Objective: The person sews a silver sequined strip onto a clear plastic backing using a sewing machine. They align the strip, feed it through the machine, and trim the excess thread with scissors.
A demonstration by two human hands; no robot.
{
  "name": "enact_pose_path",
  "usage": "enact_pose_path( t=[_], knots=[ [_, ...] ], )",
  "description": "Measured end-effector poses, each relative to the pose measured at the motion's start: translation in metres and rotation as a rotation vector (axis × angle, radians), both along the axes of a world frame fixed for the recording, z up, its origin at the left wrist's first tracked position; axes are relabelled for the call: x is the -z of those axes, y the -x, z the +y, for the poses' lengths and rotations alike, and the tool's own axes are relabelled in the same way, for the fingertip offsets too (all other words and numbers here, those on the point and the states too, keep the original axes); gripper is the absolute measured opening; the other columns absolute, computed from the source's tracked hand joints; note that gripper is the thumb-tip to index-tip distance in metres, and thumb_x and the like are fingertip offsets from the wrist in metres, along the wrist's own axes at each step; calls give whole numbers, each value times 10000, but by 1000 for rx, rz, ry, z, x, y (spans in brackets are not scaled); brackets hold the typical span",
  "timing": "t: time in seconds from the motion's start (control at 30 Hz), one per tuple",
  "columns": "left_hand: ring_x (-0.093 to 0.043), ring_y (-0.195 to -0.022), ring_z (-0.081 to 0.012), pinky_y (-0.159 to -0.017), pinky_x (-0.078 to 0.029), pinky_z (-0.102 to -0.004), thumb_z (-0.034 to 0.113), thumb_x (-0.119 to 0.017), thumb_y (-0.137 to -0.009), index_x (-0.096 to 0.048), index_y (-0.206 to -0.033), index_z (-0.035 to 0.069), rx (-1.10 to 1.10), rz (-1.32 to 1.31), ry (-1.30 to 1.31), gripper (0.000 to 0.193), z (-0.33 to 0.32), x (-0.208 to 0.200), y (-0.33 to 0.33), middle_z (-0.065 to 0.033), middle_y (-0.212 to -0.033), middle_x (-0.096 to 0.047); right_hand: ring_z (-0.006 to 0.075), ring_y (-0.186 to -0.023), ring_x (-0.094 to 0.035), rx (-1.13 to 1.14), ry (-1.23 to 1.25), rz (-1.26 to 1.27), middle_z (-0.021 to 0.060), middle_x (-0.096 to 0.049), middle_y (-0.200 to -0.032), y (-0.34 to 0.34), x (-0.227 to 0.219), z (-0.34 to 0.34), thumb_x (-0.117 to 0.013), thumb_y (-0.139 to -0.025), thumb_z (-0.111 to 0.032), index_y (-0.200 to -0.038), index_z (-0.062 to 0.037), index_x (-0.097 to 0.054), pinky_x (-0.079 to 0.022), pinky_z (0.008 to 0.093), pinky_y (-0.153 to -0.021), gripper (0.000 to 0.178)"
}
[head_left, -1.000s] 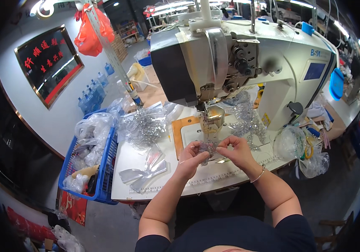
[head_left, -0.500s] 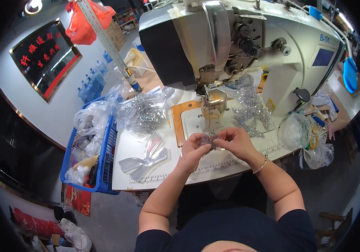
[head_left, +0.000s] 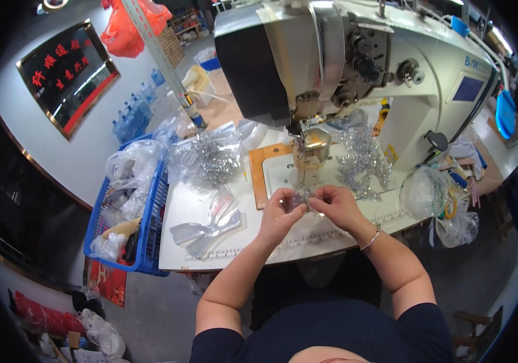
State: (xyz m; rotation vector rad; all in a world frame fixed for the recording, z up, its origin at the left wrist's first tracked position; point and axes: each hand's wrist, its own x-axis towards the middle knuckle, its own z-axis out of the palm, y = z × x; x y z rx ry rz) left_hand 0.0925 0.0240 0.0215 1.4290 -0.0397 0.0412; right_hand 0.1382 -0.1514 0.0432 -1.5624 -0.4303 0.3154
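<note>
My left hand (head_left: 280, 215) and my right hand (head_left: 336, 207) meet at the front of a white sewing machine (head_left: 434, 97). Fingertips of both pinch a small, shiny silver-grey piece (head_left: 301, 197), partly hidden by the fingers; its exact kind I cannot make out. Just beyond it stands the machine's post (head_left: 311, 157) under the needle. A heap of glittery silver pieces (head_left: 210, 158) lies on plastic to the left, and a second glittery pile (head_left: 355, 166) is right of the post. Clear, bow-shaped plastic pieces (head_left: 207, 227) rest left of my left hand.
A blue basket (head_left: 150, 242) full of clear plastic adjoins the table's left edge. Along the front edge runs a printed ruler strip (head_left: 307, 241). Bagged plastic and yellow-handled scissors (head_left: 450, 206) sit at the right. A metal upright (head_left: 156, 54) rises behind the left heap.
The view has shifted slightly, so the machine appears a little farther right. Both hands keep pinching the shiny piece, with only small finger movement.
</note>
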Motion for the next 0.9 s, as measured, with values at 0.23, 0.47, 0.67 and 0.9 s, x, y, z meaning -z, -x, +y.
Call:
enact_pose_path(
  t=[0.23, 0.47, 0.67, 0.9],
  knots=[
    [-598, -878, -161, -811, -494, -314, 11, -625, -797, -506, -1049, 17, 174, 49, 216, 279, 16, -55, -28, -90, -985, -587, 53, -637, -545, 52, -48, -52, 1, -623, -715, -21, -44, 6, -705, -783, -126, -791, -4, -643, -435, 207, -579, 137],
    [-629, -868, -184, -788, -522, -348, 93, -589, -838, -498, -1108, 6, 226, 321, 246, 298, 15, -103, -57, -101, -1003, -597, 84, -591, -547, 160, -62, -18, 33, -620, -668, -49, -76, 9, -707, -721, -107, -700, -4, -627, -427, 215, -547, 133],
    [-635, -827, -167, -747, -532, -331, 85, -609, -833, -502, -1104, 7, 171, 382, 157, 302, 17, -117, -71, -81, -971, -604, 86, -556, -533, 257, 129, -242, 42, -601, -612, -59, -87, 10, -701, -693, -134, -688, -12, -624, -433, 246, -527, 145],
    [-630, -818, -160, -727, -533, -324, 64, -636, -819, -512, -1036, 16, 137, 392, 38, 255, 19, -132, -75, -88, -947, -600, 230, -564, -614, 408, 246, -440, 120, -623, -601, -73, -80, 19, -715, -599, -171, -573, -33, -653, -485, 329, -570, 154]
  ],
)
